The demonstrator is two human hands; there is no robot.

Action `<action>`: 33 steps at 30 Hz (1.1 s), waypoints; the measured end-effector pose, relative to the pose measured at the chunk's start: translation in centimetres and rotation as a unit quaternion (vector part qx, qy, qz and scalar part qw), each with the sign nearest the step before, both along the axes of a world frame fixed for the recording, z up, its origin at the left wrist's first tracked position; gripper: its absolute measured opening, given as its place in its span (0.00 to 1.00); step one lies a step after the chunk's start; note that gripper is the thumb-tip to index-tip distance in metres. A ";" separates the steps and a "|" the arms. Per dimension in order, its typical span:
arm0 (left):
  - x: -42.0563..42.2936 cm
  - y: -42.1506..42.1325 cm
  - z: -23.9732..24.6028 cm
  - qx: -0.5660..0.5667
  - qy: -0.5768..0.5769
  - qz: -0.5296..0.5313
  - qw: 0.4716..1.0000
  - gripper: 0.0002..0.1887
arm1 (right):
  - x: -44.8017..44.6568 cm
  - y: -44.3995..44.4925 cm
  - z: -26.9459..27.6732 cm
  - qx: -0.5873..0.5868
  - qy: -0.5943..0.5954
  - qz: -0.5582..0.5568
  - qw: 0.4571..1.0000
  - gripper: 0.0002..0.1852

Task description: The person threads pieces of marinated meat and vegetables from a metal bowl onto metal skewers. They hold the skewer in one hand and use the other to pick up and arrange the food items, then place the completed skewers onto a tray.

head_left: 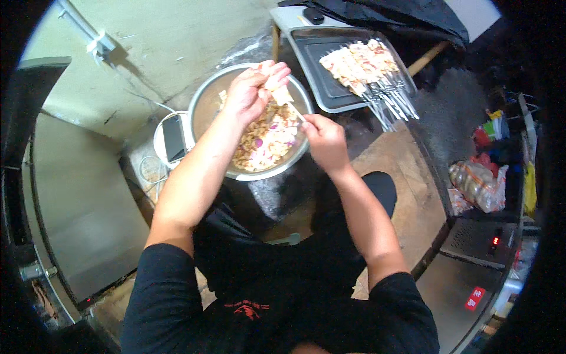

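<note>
A large round metal basin [198,110] holds cut meat [265,155] mixed with pieces of purple onion. Above its far side, my left hand [258,90] holds pale meat pieces [281,94] at the upper end of a metal skewer [295,110]. Over the basin's right rim, my right hand [325,137] is closed around the skewer's lower end. To the upper right, a dark rectangular tray [325,84] carries a pile of meat skewers [362,62], their bare metal ends sticking out over its near edge.
A phone [174,138] lies on a round white object with a cable, left of the basin. The tray rests on a table [283,20] with black plastic sheeting [398,17]. Cardboard [411,177], filled plastic bags [479,183] and a metal cabinet [460,283] are at right; another cabinet [84,199] stands left.
</note>
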State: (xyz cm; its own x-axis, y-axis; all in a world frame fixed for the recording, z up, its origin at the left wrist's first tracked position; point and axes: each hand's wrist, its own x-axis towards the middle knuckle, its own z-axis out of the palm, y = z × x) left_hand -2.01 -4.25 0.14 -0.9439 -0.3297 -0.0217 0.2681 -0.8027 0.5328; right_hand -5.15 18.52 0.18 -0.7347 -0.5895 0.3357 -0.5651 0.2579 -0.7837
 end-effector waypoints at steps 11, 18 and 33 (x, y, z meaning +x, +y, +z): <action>-0.2 -1.0 -1.4 -0.049 -0.130 -0.017 0.990 0.21 | -4.7 3.9 2.9 0.094 0.086 -0.126 0.984 0.13; 0.5 -3.1 -1.9 -0.175 -0.297 0.026 0.938 0.18 | -13.0 7.6 8.9 0.328 0.212 -0.273 0.879 0.16; 3.5 -2.6 -0.5 -0.341 -0.314 0.065 0.884 0.16 | -16.9 8.7 -13.8 0.623 0.073 -0.019 0.779 0.15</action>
